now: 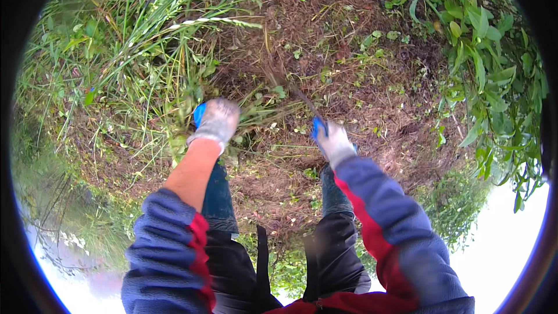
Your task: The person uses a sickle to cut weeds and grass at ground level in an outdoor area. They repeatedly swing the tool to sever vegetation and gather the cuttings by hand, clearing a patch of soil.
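My left hand (216,121), in a white and blue work glove, is closed around a bunch of green weeds (257,115) whose stems spread to the right. My right hand (335,140), gloved alike, grips the handle of a long, thin hand tool (305,98). The tool's dark shaft points up and left over the soil; its far end is blurred, so its kind cannot be told. Both hands are low over the ground, apart from each other, in front of my boots.
Tall seeded grass (174,26) grows thickly at the upper left. A leafy green shrub (484,52) hangs along the right side. Brown soil (370,96) with dry litter and small weeds lies between them. My boots (219,200) stand below the hands.
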{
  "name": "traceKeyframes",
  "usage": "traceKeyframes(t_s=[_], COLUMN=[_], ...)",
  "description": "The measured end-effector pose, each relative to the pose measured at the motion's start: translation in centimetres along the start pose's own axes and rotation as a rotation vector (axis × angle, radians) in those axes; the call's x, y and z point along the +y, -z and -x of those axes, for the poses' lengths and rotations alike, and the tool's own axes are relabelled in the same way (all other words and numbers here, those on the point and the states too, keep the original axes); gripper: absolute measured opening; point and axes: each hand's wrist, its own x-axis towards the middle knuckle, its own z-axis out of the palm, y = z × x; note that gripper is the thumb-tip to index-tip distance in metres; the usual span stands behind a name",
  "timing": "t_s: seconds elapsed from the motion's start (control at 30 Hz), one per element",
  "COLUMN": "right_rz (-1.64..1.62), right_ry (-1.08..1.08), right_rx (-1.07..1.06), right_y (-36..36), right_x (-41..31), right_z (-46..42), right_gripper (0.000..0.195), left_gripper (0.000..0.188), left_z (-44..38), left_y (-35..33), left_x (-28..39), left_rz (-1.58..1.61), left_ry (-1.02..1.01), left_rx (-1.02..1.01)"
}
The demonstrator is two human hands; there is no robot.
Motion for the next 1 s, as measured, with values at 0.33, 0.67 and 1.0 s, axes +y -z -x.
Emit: traceKeyframes(t_s=[0.33,0.67,1.0], right_rz=[-1.260,-1.192,-0.579], right_ry=[-0.407,-0.788,-0.213], right_rx=[0.179,-0.349,-0.364], right_y=[-1.1,-9.4,-6.8], right_x=[3.2,-8.1,-0.1], right_z=[8.6,10.3,16.5], right_gripper=[0.019,0.031,0.016], left_gripper=[0.048,0.120,0.013], left_z=[8.3,-0.9,-3.9], left_y=[1.0,3.8,-7.0], left_x=[-3.6,6.4,5.1], left_rz=[-0.335,0.287,0.094], left_ry=[0.057,0.282,0.206], left_rx=[-0.302,0.088,0.014])
